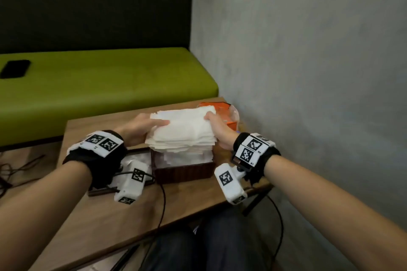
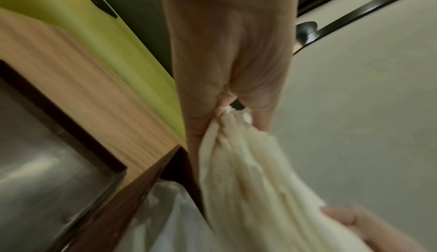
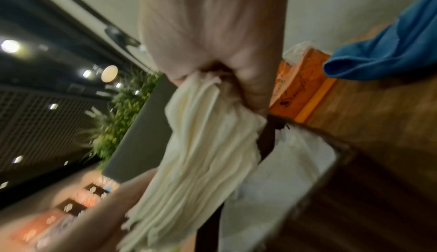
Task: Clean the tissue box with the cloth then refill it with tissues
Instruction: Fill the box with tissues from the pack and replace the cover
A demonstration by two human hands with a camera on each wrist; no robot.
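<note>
A thick stack of white tissues (image 1: 182, 132) hangs just above the dark brown tissue box (image 1: 185, 172), which has white tissues in it. My left hand (image 1: 143, 127) grips the stack's left end, thumb on top. My right hand (image 1: 217, 126) grips the right end. The left wrist view shows the stack of tissues (image 2: 248, 181) pinched in my left hand (image 2: 227, 110) above the box corner (image 2: 175, 164). From the right wrist, the same tissues (image 3: 201, 153) are held in my right hand (image 3: 212, 80) beside the box (image 3: 331, 162). A blue cloth (image 3: 390, 50) lies on the table.
The box lid (image 1: 136, 160), dark-framed with a shiny inside, lies left of the box on the wooden table (image 1: 110, 215). An orange tissue pack (image 1: 220, 112) stands behind the stack near the grey wall (image 1: 308, 72). A green bench (image 1: 99, 86) with a black phone (image 1: 15, 68) runs behind.
</note>
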